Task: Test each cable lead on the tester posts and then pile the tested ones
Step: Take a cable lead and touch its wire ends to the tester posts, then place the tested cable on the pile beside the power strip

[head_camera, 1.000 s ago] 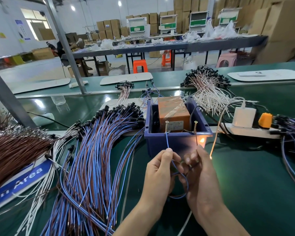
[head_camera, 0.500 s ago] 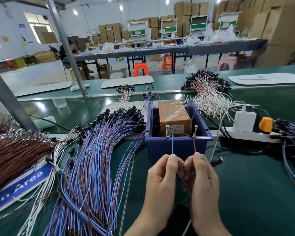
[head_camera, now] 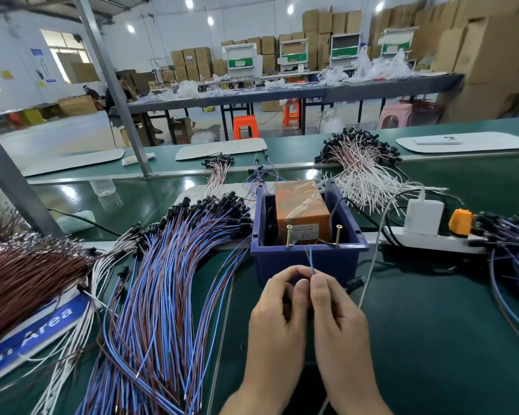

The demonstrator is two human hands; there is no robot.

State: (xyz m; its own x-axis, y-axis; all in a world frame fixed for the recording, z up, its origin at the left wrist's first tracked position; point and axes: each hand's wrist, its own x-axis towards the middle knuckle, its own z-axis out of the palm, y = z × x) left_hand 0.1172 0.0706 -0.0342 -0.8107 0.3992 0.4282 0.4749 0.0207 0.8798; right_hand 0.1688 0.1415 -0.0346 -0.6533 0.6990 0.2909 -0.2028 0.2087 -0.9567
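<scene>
Blue bin (head_camera: 342,260): contains orange tester box (head_camera: 300,205), two screw posts (head_camera: 289,235). Directly before the bin, left hand (head_camera: 276,319) and right hand (head_camera: 339,319) pinch one blue-brown lead (head_camera: 311,260).

Head-worn, facing forward-down (close, wide-angle).

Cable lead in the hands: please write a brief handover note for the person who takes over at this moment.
Left hand: pinches the cable lead. Right hand: pinches it too.
Its two wire ends point up before the blue bin, between the two tester posts, touching neither.
A big pile of blue-brown leads lies left, a smaller pile far right; which is tested, I cannot tell.
Left: touch the ends to the posts if unsure, pile this lead, test the rest.
</scene>
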